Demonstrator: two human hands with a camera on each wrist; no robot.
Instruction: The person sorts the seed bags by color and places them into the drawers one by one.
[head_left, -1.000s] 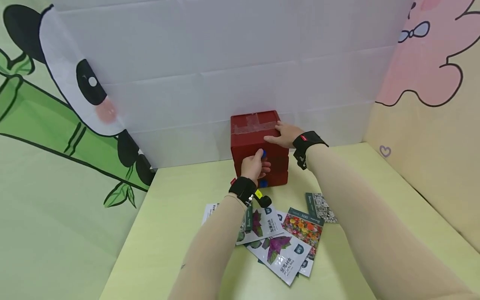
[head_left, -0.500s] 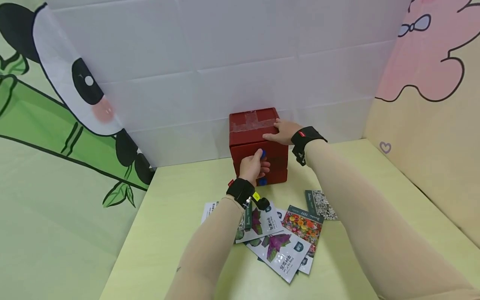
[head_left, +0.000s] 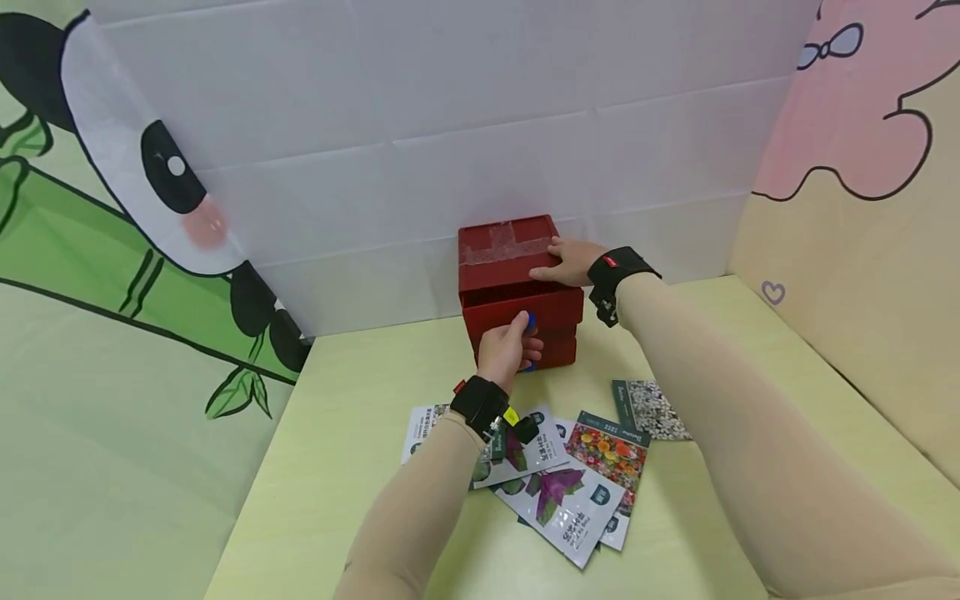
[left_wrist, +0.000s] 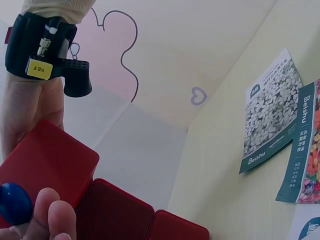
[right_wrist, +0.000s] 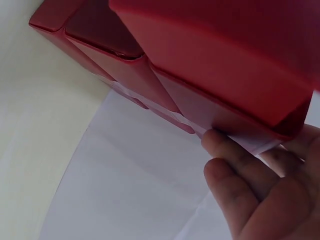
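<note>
A small red drawer chest (head_left: pixel 495 242) with clear tape across its top stands against the back wall. Its top drawer (head_left: pixel 491 312) juts partway out, showing a dark gap beneath the chest's top. My left hand (head_left: pixel 502 354) pinches the round blue knob (left_wrist: pixel 16 204) of that drawer, fingers curled below it. Lower drawers (left_wrist: pixel 116 212) sit flush in the left wrist view. My right hand (head_left: pixel 573 262) rests over the chest's top right corner, thumb along the front edge. In the right wrist view, its fingers (right_wrist: pixel 235 160) touch the chest's side, outstretched.
Several seed packets (head_left: pixel 562 508) lie overlapping on the pale yellow table (head_left: pixel 330 483) in front of the chest. One packet with white flowers (head_left: pixel 656 410) lies apart at the right, partly under my right forearm. Behind is a whitish wall sheet (head_left: pixel 360 208).
My left hand has drawn the top drawer outward by its knob, toward me. My right hand stays on the chest's corner, and the packets have not moved.
</note>
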